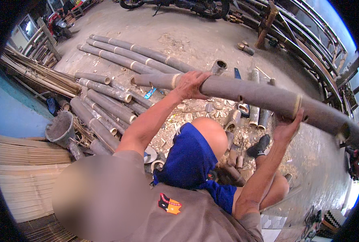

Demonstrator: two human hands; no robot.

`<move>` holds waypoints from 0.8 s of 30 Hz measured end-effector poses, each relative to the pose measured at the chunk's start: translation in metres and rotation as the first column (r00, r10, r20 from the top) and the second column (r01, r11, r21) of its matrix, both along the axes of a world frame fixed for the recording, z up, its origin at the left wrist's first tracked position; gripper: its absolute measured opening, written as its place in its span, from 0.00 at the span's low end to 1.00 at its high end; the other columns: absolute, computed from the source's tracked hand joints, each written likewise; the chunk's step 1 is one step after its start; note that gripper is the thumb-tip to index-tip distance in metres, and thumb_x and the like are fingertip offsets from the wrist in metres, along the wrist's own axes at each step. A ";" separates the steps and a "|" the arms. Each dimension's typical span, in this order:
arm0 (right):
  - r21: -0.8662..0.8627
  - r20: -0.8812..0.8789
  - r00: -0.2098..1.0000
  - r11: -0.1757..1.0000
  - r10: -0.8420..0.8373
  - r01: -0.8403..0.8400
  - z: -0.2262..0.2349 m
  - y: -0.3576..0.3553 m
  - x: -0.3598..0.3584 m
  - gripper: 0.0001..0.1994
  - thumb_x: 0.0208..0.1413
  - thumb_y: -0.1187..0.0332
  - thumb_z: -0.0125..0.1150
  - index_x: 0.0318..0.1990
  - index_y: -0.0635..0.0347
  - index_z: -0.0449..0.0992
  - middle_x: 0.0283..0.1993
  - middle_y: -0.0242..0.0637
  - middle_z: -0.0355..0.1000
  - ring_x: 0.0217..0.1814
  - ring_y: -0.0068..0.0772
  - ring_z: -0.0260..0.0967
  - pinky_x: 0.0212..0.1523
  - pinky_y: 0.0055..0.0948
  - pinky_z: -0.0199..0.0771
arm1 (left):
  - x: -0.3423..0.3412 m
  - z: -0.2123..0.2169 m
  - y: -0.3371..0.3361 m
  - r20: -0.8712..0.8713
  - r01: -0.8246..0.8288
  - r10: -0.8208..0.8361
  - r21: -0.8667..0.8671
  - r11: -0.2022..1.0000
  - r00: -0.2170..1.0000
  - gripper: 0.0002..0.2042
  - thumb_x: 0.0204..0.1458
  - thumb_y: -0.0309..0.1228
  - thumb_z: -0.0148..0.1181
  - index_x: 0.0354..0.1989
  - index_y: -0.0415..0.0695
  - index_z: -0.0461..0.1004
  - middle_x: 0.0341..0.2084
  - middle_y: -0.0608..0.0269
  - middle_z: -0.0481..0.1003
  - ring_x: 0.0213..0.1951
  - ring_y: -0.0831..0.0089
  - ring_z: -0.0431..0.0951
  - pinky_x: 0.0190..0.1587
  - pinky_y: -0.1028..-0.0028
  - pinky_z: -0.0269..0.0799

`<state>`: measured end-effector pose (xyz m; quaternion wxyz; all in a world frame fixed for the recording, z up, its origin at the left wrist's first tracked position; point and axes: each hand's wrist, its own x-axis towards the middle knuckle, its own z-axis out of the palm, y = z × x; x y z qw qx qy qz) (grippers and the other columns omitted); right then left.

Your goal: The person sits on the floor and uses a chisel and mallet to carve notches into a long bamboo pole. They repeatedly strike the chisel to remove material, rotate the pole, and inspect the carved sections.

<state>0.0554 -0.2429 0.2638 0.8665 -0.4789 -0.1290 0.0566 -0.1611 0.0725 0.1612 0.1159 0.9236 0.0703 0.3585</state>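
Note:
A long, thick brown bamboo pole (248, 90) spans the view in front of me, slanting down to the right. Pale rings mark its joints, and small holes show along its side. My left hand (192, 84) is closed over the pole left of its middle, close to a pale joint. Farther right, my right hand (287, 128) grips it from beneath, with the thumb up beside another joint. Under the pole, a handsaw handle (244, 109) shows among wood chips (183, 117). Short bamboo pieces (233, 119) lie around it.
Long bamboo poles (123, 60) lie on the floor ahead, with shorter cut lengths (107, 105) at left. A dirty bucket (61, 128) stands by the blue wall. Split strips (38, 70) are stacked nearby. A motorcycle (179, 6) is at the back; a bamboo rack (300, 44) lines the right.

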 end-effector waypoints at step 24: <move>-0.961 -0.011 0.634 0.167 0.773 -0.221 -0.113 0.052 -0.049 0.54 0.50 0.44 0.73 0.77 0.59 0.48 0.65 0.65 0.67 0.63 0.52 0.73 0.63 0.45 0.72 | 0.037 0.286 0.043 0.642 0.386 0.133 -0.600 0.701 0.755 0.29 0.49 0.51 0.73 0.50 0.39 0.80 0.38 0.61 0.81 0.35 0.71 0.80 0.39 0.71 0.76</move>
